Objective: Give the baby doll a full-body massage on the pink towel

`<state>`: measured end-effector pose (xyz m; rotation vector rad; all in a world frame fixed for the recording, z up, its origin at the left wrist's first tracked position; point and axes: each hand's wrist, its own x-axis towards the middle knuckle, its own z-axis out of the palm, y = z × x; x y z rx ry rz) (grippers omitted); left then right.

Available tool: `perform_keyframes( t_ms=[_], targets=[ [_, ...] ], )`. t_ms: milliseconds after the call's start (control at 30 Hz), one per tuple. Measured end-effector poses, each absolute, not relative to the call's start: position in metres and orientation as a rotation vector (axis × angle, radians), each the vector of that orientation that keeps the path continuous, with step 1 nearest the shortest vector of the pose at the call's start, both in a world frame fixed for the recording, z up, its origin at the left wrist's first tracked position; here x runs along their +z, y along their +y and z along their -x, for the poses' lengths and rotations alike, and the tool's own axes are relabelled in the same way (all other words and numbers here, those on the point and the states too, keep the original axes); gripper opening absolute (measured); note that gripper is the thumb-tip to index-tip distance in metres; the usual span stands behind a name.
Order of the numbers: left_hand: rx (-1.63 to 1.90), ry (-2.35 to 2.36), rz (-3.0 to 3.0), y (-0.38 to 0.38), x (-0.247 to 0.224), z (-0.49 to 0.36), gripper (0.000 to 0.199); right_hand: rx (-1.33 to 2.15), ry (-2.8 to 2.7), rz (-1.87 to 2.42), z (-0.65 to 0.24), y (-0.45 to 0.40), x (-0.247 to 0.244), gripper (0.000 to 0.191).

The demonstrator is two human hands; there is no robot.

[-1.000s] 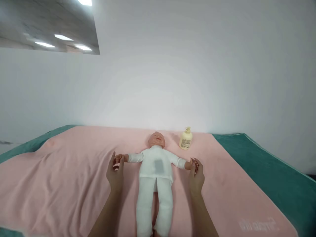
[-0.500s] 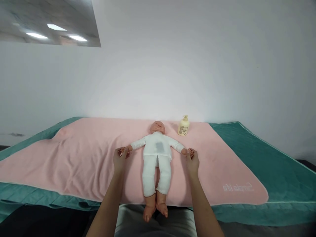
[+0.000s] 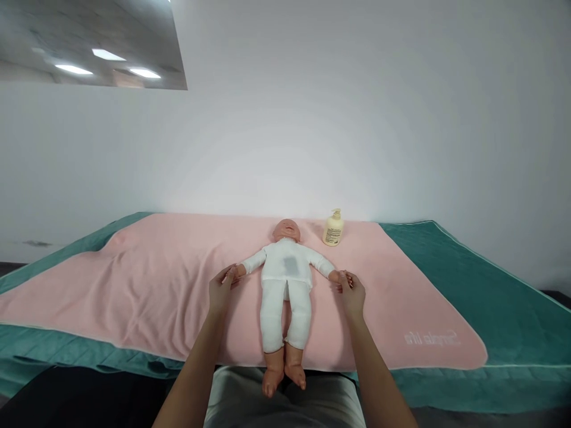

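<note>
A baby doll (image 3: 288, 267) in a white cloth suit lies face up with its arms spread and its bare feet toward me. My left hand (image 3: 222, 286) is closed on the doll's hand at the left. At the right, my right hand (image 3: 353, 290) grips the doll's other hand between thumb and fingers. Both small doll hands are mostly covered by my fingers. A grey patch shows on the doll's chest.
Beneath the doll is a pink blanket (image 3: 392, 309), wrinkled at the left, over a green padded cover (image 3: 446, 267). A cream pump bottle (image 3: 333, 230) stands upright to the right of the doll's head. A pale wall (image 3: 285, 119) rises behind.
The view has shifted slightly. My hands remain on the doll's hands, with my fingers turned a little more inward over them.
</note>
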<state>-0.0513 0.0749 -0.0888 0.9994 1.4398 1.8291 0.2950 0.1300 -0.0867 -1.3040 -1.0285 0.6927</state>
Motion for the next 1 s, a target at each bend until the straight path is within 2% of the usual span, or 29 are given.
perform_keyframes(
  t_ms=[333, 600, 833, 1000],
  targets=[
    [1.775, 1.351, -1.070, 0.071, -0.083, 0.056, 0.051, 0.707, -1.018, 1.257, -0.295, 0.127, -0.085, 0.048],
    [1.808, 1.429, -1.025, 0.074, -0.090, 0.055, 0.052, 0.721, -1.025, 1.222, -0.295, 0.126, -0.085, 0.041],
    [1.815, 1.431, -0.981, 0.076, -0.095, 0.054, 0.043, 0.709, -1.024, 1.245, -0.287, 0.121, -0.080, 0.034],
    [1.832, 1.372, -0.989, 0.073, -0.090, 0.051, 0.045, 0.689, -1.019, 1.242, -0.288, 0.119, -0.080, 0.038]
  ],
)
